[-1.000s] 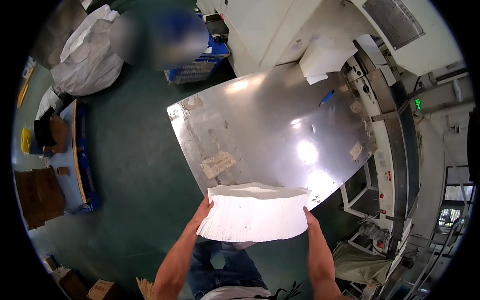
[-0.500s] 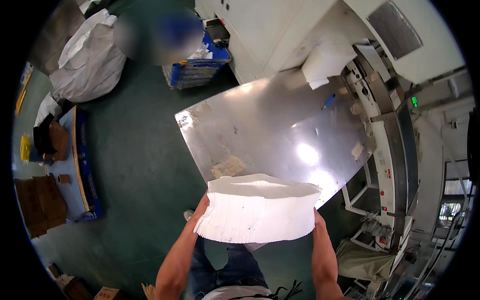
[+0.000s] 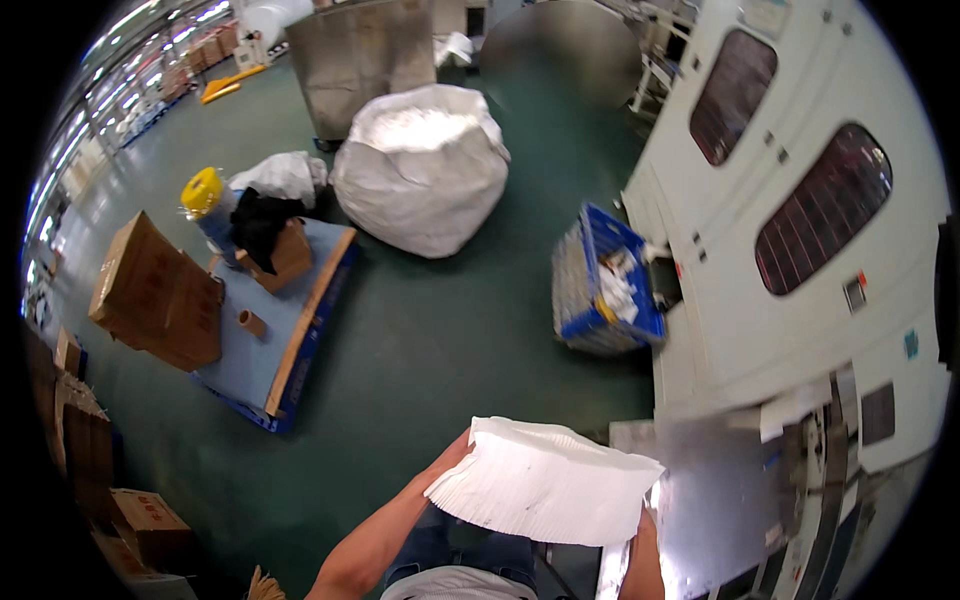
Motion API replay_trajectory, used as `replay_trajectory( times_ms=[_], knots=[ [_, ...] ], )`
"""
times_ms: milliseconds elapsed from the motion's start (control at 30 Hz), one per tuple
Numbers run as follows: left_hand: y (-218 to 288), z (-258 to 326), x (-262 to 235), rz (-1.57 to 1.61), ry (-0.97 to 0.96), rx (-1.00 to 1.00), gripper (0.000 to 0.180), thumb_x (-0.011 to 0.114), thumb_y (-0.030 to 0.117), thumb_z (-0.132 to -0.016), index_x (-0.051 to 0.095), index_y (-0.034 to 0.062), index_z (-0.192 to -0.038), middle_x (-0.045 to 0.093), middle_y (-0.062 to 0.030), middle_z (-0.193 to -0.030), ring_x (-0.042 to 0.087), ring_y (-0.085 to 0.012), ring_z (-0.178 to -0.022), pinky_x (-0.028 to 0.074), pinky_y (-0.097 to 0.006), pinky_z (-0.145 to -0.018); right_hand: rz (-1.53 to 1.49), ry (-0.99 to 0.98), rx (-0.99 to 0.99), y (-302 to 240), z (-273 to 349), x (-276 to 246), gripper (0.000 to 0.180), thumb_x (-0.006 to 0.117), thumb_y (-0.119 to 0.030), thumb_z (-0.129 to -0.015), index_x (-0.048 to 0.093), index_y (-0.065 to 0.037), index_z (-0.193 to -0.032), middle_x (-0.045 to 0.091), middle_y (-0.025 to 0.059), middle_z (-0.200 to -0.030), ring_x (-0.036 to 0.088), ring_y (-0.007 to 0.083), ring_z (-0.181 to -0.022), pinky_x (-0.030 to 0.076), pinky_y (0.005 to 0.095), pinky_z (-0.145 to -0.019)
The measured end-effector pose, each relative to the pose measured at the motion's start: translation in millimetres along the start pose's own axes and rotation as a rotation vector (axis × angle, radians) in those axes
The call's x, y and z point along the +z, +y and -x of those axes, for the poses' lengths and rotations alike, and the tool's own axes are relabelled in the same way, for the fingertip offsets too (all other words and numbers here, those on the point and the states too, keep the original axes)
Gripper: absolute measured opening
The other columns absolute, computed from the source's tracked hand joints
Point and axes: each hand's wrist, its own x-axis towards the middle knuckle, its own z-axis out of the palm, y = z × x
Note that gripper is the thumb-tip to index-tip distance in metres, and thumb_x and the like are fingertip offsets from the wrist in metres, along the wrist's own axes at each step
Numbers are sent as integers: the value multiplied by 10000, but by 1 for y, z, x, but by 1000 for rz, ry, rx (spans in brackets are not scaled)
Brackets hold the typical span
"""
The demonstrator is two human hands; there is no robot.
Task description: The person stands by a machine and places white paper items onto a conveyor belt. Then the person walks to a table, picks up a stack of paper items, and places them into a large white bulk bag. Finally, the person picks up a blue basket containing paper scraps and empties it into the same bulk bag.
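Note:
A wide stack of thin white sheets [image 3: 550, 488] is held in front of my body, its many layered edges facing up and toward me and bowed slightly. My left hand [image 3: 456, 457] grips the stack's left end, with the fingers mostly hidden behind it. At the right end, my right hand [image 3: 644, 528] clasps the stack, its fingers largely covered too. A shiny metal table [image 3: 715, 490] lies to the right of the stack.
A blue crate [image 3: 610, 290] with white scraps stands ahead, beside a large white machine [image 3: 740, 310]. Farther off sits a big white sack [image 3: 420, 190] filled with white material. On the left, a blue pallet [image 3: 265, 345] carries a cardboard box [image 3: 165, 295] and a small brown tube [image 3: 252, 322].
My view has swung left, away from the metal table, which now lies to the right. Both hands still hold the stack, now over the floor beside the table.

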Motion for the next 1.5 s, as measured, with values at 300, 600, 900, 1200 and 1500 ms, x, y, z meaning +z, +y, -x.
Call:
replay_trajectory(
  times_ms=[300,600,900,1200,1500],
  knots=[
    [234,-70,-150,-47,117,214,394,493,246,-965,471,41,-1301,532,-34,-1234,517,-127,-1099,438,-293,-930,24,-172,52,-86,-205,258,473,450,-294,-967,425,-3,-1339,553,118,-1256,575,243,-1081,489,368,-914],
    [497,-274,-250,335,190,179,420,474,367,-962,545,47,-1225,624,-70,-1102,602,-177,-983,496,-342,-864,149,-335,-65,-219,-506,477,462,436,-296,-974,435,2,-1327,565,129,-1236,580,252,-1075,493,374,-911],
    [767,-427,-395,365,345,317,430,449,366,-968,520,55,-1257,600,-69,-1168,592,-192,-1017,495,-360,-868,193,-524,72,-405,-745,798,462,478,-300,-968,462,15,-1306,588,102,-1215,606,203,-1041,515,334,-863],
    [991,-650,-608,378,166,333,458,397,370,-984,473,61,-1313,562,-75,-1259,568,-203,-1099,476,-369,-923,295,-470,236,-470,-1005,1053,549,457,-474,-949,510,-41,-1281,615,43,-1181,614,155,-1018,514,320,-843],
    [1106,-876,-807,507,88,292,469,390,361,-972,442,85,-1347,482,-94,-1364,497,-242,-1221,474,-489,-921,20,-360,370,-434,-1279,1173,557,462,-554,-905,502,-161,-1297,511,26,-1331,483,231,-1207,422,462,-963]
  ],
)
